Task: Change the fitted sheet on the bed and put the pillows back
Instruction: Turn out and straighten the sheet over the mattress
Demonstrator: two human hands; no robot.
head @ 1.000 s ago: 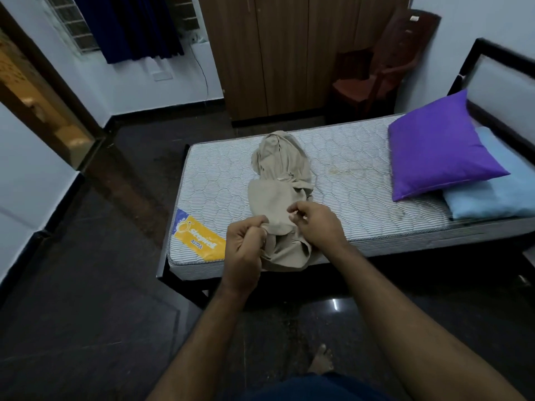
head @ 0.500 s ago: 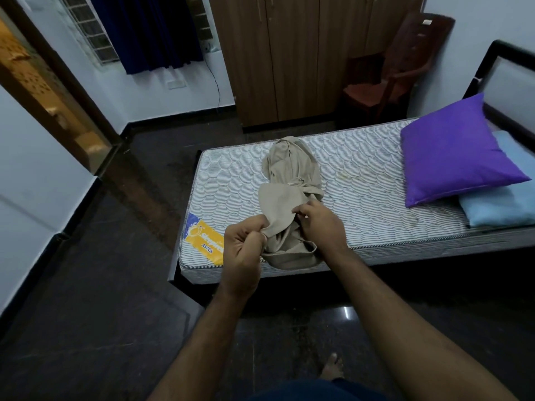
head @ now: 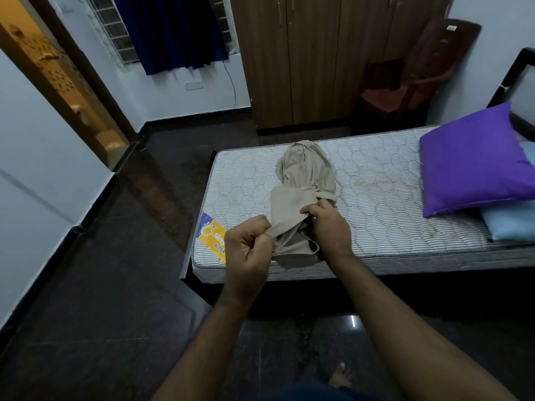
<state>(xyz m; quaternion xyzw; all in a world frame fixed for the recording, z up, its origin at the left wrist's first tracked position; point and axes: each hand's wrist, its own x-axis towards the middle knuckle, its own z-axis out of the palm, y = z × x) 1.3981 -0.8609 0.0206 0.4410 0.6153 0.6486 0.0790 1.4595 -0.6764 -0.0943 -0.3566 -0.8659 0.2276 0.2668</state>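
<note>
A bunched beige fitted sheet (head: 304, 175) lies across the middle of the bare quilted mattress (head: 376, 180). My left hand (head: 249, 250) is closed on the sheet's near edge at the front side of the bed. My right hand (head: 330, 227) pinches the same edge a little to the right, and the cloth is stretched between them. A purple pillow (head: 472, 166) rests on a light blue pillow (head: 509, 221) at the right end by the black headboard (head: 518, 70).
A wooden wardrobe (head: 304, 59) and a dark red chair (head: 411, 76) stand behind the bed. An open door (head: 58, 82) is at the left. Dark tiled floor (head: 101, 285) surrounds the bed. My bare foot (head: 341, 374) is on the floor below.
My hands have lifted the sheet's near edge and drawn apart, stretching the cloth between them. The view has shifted so the bed sits further right.
</note>
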